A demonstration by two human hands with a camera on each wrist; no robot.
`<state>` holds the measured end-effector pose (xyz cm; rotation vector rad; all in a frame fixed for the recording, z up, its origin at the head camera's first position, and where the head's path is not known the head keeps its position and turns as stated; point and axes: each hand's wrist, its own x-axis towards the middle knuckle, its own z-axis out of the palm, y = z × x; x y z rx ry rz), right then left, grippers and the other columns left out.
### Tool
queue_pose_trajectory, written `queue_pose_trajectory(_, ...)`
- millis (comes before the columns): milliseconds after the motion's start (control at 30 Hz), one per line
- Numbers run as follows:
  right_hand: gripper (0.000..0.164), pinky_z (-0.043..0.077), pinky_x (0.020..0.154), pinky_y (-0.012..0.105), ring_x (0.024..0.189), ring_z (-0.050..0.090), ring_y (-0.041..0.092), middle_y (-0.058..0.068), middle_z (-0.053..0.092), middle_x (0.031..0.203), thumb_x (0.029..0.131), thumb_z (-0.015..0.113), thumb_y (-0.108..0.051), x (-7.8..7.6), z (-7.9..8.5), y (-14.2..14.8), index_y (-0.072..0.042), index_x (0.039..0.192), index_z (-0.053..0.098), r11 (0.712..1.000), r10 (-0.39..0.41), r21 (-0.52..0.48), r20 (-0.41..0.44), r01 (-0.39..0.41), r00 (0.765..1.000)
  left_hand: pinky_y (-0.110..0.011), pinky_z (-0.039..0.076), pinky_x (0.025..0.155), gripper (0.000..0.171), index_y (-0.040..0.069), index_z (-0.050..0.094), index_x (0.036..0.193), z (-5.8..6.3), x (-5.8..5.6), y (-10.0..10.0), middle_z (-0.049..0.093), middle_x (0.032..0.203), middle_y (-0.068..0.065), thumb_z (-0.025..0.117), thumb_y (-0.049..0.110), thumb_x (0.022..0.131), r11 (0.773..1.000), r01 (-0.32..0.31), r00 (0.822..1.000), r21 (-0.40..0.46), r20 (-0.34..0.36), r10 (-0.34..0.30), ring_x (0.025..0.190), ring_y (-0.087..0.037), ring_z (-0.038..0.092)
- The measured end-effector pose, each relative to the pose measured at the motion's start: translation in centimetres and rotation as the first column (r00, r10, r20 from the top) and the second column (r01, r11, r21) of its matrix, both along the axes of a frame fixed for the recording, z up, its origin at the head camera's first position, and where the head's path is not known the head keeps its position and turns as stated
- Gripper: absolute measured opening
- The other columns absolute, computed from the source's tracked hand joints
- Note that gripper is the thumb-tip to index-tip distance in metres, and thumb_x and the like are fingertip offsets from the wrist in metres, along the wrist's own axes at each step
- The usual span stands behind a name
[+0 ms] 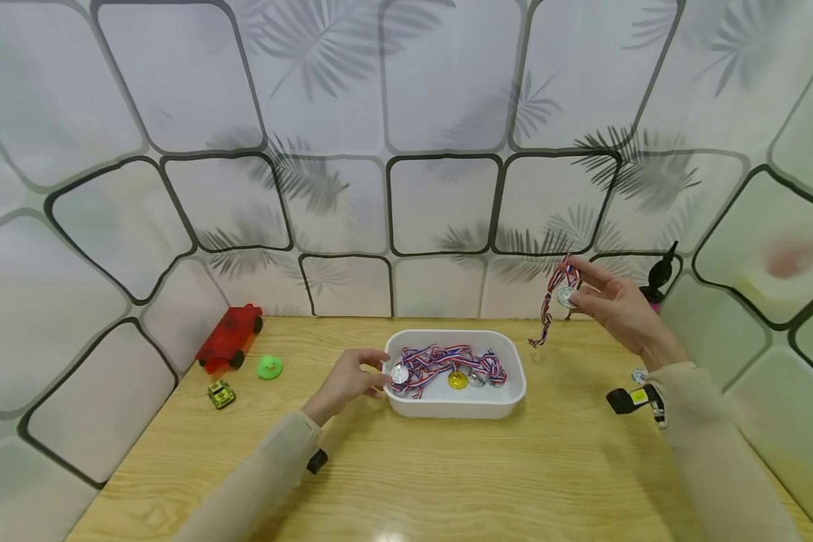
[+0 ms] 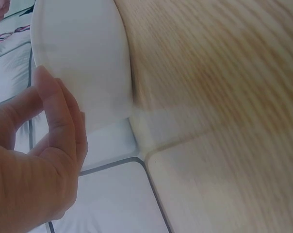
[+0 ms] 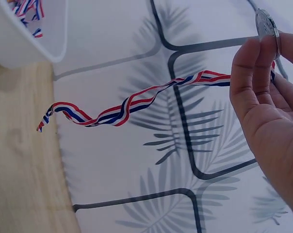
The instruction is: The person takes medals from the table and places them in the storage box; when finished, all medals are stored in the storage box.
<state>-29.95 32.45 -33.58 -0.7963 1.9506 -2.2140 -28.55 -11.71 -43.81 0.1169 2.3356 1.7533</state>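
Note:
My left hand holds the left rim of a white plastic tub. In the left wrist view, its bent fingers lie against the tub's edge. Inside the tub are several medals on red, white and blue ribbons. A silver medal lies at the left end, and a gold medal rests near the middle. Raised to the tub's right, my right hand pinches another silver medal between thumb and fingers. Its striped ribbon hangs from the hand, twisted.
At the left stand a red toy vehicle, a green rubber duck and a yellow toy car. A black object stands behind my right hand. A round silvery thing lies beside my right wrist. Patterned cloth walls enclose the wooden table.

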Motion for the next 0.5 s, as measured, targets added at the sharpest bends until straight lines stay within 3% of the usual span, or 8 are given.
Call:
queue_pose_trajectory(133, 0.060, 0.056, 0.084, 0.021, 0.096, 0.063, 0.007, -0.005, 0.045, 0.146, 0.098, 0.045, 0.011, 0.4, 0.8, -0.3, -0.005, 0.153, 0.030, 0.998, 0.038, -0.043, -0.026, -0.039, 0.999, -0.031, 0.060, 0.059, 0.044, -0.004, 0.063, 0.124, 0.0, 0.1, 0.0, 0.061, 0.108, -0.021, 0.072, -0.008, 0.081, 1.000, -0.002, 1.000, 0.000, 0.005, 0.002, 0.063, -0.016, 0.062)
queue_pose_trajectory(500, 0.060, 0.055, 0.082, 0.018, 0.091, 0.060, 0.006, -0.002, 0.043, 0.150, 0.097, 0.045, 0.013, 1.5, 3.5, -1.9, -0.006, 0.153, 0.031, 0.996, 0.084, 0.022, -0.070, -0.083, 0.994, -0.030, 0.059, 0.059, 0.043, -0.004, 0.063, 0.123, -0.1, 0.1, -0.1, 0.061, 0.106, -0.018, 0.071, -0.009, 0.081, 1.000, 0.007, 1.000, 0.009, 0.002, -0.007, 0.067, -0.017, 0.062)
